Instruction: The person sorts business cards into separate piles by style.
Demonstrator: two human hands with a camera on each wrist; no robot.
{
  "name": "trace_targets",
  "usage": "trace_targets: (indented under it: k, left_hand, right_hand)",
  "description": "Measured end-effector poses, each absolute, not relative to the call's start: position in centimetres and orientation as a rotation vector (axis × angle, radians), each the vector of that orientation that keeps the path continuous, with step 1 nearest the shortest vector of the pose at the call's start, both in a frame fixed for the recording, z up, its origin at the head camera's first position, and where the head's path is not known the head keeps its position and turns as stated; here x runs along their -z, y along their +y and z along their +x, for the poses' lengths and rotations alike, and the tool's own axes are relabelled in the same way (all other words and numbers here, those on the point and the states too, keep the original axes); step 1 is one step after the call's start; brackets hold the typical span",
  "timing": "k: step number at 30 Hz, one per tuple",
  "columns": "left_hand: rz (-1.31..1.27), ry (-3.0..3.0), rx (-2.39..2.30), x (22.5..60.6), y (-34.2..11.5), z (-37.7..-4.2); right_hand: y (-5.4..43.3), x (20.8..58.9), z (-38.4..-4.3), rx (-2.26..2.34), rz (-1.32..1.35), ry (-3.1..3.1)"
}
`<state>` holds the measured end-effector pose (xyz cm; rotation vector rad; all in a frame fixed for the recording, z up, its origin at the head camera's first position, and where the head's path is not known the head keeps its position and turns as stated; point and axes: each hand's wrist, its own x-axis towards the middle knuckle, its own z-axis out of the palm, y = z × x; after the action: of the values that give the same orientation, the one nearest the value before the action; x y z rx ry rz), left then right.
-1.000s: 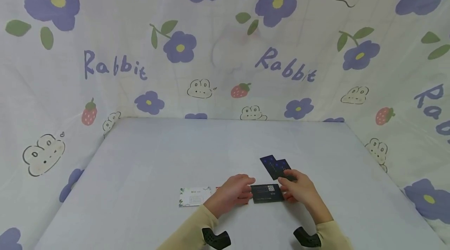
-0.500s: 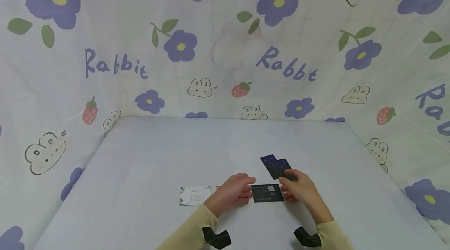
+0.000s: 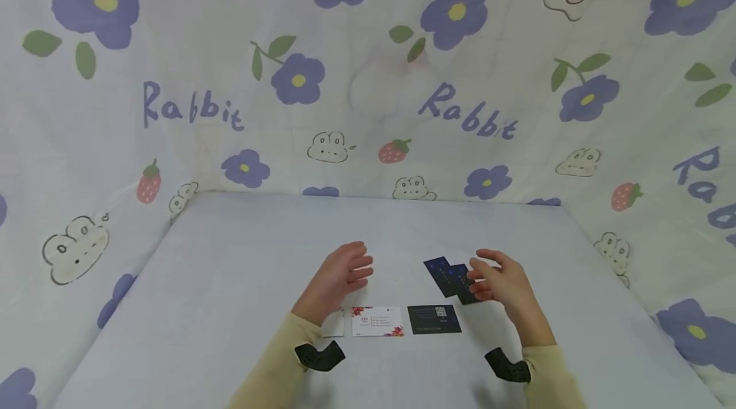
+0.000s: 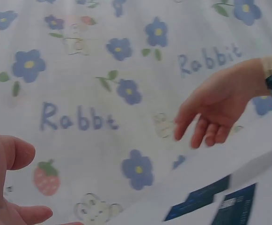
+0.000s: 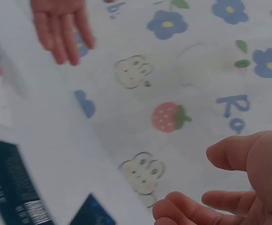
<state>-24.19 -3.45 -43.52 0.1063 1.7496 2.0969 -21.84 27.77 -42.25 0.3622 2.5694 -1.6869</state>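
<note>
My left hand is raised over the white table, its fingers extended and nothing in them. Behind its wrist a white card is mostly covered. Beside that lie a white card with red flowers and a black card with a QR code, side by side in a row. Two dark blue cards overlap just beyond the black one. My right hand hovers at their right end, fingers loosely spread, holding nothing. In the left wrist view the right hand appears above the dark cards.
A pale table extends around the cards. Fabric printed with flowers, rabbits and strawberries rises at the back and sides. Black wrist-worn devices sit on both forearms.
My left hand has lifted away from the red-flowered card, up and to the left, uncovering it. My right hand has moved up and right, off the black card's edge. The cards lie as before.
</note>
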Motion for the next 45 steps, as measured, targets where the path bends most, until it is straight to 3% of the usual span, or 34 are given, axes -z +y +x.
trace_targets:
  k: [6, 16, 45]
  left_hand:
    - [-0.002, 1.689, -2.265, 42.6, -7.2, -25.6]
    - [-0.073, 1.603, -2.395, 41.7, -10.1, -26.4]
    - [-0.040, 1.658, -2.339, 42.1, -8.6, -26.1]
  right_hand:
    - [28.4, 40.0, -22.5, 1.875, 0.343, 2.500]
    - [28.7, 40.1, -23.1, 1.948, 0.352, 2.449]
    - [29.2, 40.4, -23.1, 1.931, 0.378, 2.433]
